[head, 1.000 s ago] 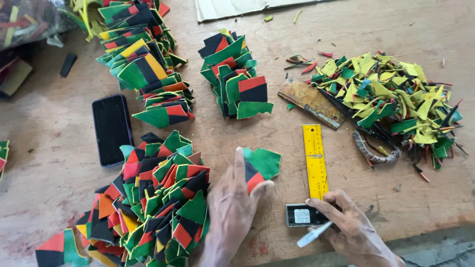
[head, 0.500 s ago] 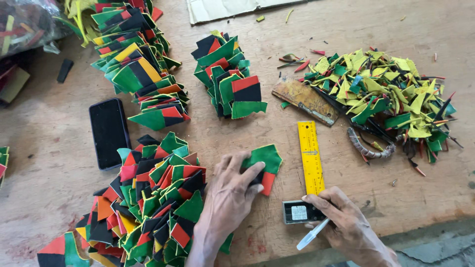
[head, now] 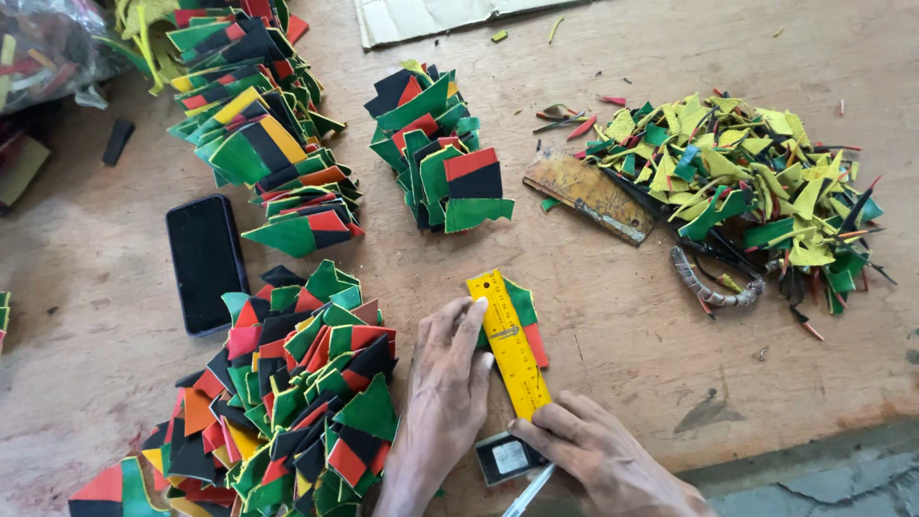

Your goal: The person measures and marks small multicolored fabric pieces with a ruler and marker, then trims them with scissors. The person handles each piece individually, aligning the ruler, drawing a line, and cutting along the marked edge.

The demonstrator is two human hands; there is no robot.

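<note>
Yellow ruler pinned flat over green-and-red fabric piece under left hand fingers, spread, gripping nothing. Right hand fingers curled round pen. Marking step, seemingly; steady ruler needed.

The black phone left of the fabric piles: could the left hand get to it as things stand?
Probably yes. The left hand presses the yellow ruler; only the low fabric pile lies between it and the black phone.

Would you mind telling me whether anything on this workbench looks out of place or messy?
Mostly tidy stacks, but a loose heap of offcuts sprawls at the right, half burying the scissors. A black phone lies among the fabric stacks, a little odd on a cutting bench.
</note>
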